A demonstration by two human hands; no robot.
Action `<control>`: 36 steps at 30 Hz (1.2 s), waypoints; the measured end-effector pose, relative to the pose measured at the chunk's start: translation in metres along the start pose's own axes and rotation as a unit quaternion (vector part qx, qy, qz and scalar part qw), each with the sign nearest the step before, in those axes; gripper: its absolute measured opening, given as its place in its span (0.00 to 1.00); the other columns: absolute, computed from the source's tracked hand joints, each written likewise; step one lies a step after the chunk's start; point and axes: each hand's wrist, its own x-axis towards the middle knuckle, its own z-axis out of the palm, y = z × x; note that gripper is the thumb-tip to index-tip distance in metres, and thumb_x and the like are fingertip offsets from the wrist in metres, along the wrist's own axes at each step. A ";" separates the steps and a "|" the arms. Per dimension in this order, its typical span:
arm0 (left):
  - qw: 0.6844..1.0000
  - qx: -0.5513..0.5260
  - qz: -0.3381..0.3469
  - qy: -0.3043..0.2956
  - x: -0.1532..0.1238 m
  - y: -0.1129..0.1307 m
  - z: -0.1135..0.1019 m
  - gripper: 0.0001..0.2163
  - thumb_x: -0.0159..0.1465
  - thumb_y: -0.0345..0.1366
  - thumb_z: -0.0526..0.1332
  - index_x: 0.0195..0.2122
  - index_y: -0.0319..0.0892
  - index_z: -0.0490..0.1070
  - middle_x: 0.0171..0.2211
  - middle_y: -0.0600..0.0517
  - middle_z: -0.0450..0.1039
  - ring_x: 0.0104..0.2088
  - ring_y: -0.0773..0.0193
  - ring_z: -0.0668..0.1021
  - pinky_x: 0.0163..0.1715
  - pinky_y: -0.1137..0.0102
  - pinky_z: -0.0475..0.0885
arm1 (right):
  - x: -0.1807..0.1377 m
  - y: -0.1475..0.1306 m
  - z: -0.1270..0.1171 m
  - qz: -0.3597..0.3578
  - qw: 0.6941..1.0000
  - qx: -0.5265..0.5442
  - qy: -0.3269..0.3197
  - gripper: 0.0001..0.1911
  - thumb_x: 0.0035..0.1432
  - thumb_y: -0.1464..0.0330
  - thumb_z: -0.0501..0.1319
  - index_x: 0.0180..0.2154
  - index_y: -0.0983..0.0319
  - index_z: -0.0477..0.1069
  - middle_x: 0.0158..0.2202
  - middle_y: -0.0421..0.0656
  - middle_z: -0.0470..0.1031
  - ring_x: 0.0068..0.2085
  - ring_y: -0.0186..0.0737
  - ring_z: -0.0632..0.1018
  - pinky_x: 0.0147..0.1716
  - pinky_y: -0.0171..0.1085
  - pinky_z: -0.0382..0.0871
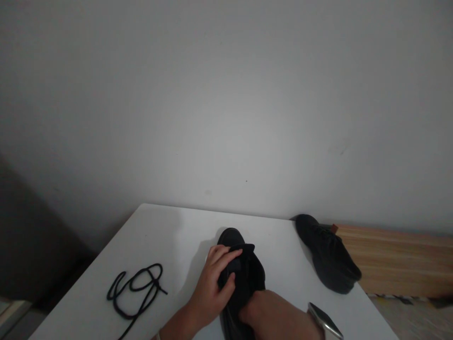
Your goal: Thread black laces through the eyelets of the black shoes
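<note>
A black shoe stands on the white table with its toe toward the wall, and no lace shows in it. The shoe's tongue is pulled up toward the toe. My left hand grips the left side of the upper and the tongue, fingers over the top and thumb at the opening. Beside it, my right hand reaches down into the shoe's opening; its fingers are hidden inside. A loose black shoelace lies in loops on the table to the left.
A second black shoe, laced, sits near the table's right edge. The white table meets a grey wall at the back. Wood-grain board shows beyond the right edge. My right wrist wears a watch.
</note>
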 end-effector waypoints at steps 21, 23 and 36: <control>0.995 -0.097 0.026 0.025 0.002 -0.009 -0.005 0.15 0.72 0.34 0.50 0.52 0.50 0.74 0.52 0.47 0.71 0.58 0.54 0.66 0.60 0.56 0.59 | 0.038 0.022 0.108 -0.036 0.681 0.438 0.586 0.25 0.68 0.66 0.55 0.65 0.54 0.56 0.65 0.48 0.61 0.64 0.50 0.64 0.64 0.51 0.60; 0.995 -0.096 0.028 0.025 0.003 -0.008 -0.006 0.12 0.71 0.34 0.51 0.47 0.48 0.74 0.50 0.47 0.71 0.58 0.54 0.67 0.59 0.57 0.60 | 0.048 0.021 0.113 -0.057 0.674 0.494 0.546 0.28 0.68 0.64 0.54 0.67 0.54 0.53 0.68 0.47 0.56 0.67 0.49 0.61 0.66 0.51 0.55; 0.992 -0.079 0.091 0.033 0.007 -0.001 -0.005 0.15 0.73 0.41 0.49 0.35 0.45 0.72 0.37 0.49 0.75 0.49 0.55 0.70 0.56 0.57 0.59 | 0.066 0.029 0.114 -0.145 0.617 0.556 0.538 0.17 0.64 0.68 0.55 0.54 0.52 0.65 0.66 0.44 0.60 0.67 0.50 0.61 0.66 0.53 0.51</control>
